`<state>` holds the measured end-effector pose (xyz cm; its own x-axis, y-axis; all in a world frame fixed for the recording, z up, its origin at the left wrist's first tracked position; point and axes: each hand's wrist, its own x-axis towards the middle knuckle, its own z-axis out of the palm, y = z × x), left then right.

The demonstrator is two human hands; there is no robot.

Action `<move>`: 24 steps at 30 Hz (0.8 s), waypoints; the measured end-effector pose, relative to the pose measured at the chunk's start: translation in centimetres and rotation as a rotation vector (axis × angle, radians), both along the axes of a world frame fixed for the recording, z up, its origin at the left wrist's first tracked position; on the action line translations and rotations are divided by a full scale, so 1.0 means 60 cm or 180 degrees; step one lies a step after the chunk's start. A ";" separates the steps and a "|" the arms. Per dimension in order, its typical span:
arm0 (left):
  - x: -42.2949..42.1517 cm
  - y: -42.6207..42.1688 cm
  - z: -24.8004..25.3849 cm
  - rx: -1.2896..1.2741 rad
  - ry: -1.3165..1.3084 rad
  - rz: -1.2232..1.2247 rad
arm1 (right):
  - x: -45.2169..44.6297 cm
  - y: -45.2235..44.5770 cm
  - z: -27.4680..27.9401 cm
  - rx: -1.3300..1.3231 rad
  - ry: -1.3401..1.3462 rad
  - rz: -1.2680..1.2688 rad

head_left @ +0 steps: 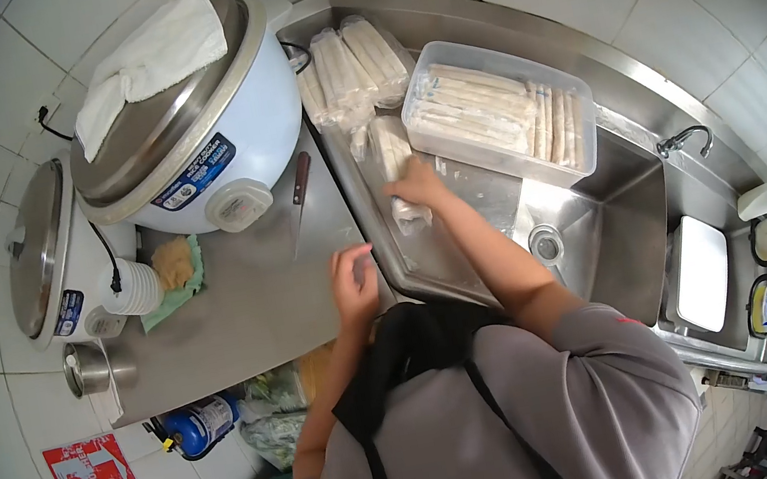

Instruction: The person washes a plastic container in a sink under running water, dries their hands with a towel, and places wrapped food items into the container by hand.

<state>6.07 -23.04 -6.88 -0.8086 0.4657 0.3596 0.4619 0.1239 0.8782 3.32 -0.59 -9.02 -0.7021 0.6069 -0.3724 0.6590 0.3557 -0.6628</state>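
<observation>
My right hand (416, 185) is wrapped round the lower part of a clear plastic pack of pale sticks (390, 142) on the sink's steel drainboard. My left hand (356, 283) hovers over the counter's edge, fingers curled a little and apart, with nothing in it. More wrapped packs (343, 69) lie behind, against the sink's back corner. Just right of them stands a clear plastic box (507, 158) filled with rows of pale sticks. A knife (300, 184) with a brown handle rests on the counter to the left.
A large rice cooker (255, 109) with a white cloth (170, 57) on its lid stands at the back left, beside a smaller cooker (46, 250). White cups (133, 286) and a green cloth (178, 296) are near it. A sink basin (606, 233) and faucet (684, 140) are at right.
</observation>
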 end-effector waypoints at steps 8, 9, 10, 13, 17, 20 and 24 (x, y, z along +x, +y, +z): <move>-0.063 0.161 -0.017 0.0682 -0.3440 -0.0839 | 0.171 0.032 0.106 -0.3079 0.1422 0.0495; -0.072 0.169 -0.009 0.0596 -0.3704 -0.1215 | 0.176 0.037 0.083 -0.3728 0.1809 0.0519; -0.079 0.178 -0.002 0.0499 -0.3954 -0.1609 | 0.184 0.042 0.086 -0.3752 0.1821 0.0482; -0.064 0.211 0.009 0.0700 -0.3812 -0.1504 | 0.198 0.056 0.131 -0.3375 0.1664 0.0427; -0.048 0.246 -0.011 0.0608 -0.3610 -0.1233 | 0.188 0.085 0.166 -0.2013 0.1046 0.0395; -0.044 0.263 -0.004 0.0725 -0.3651 -0.1142 | 0.165 0.111 0.129 -0.0162 0.1158 0.0685; -0.052 0.273 -0.018 0.0917 -0.3777 -0.1219 | 0.148 0.126 0.140 0.0782 0.0852 0.1143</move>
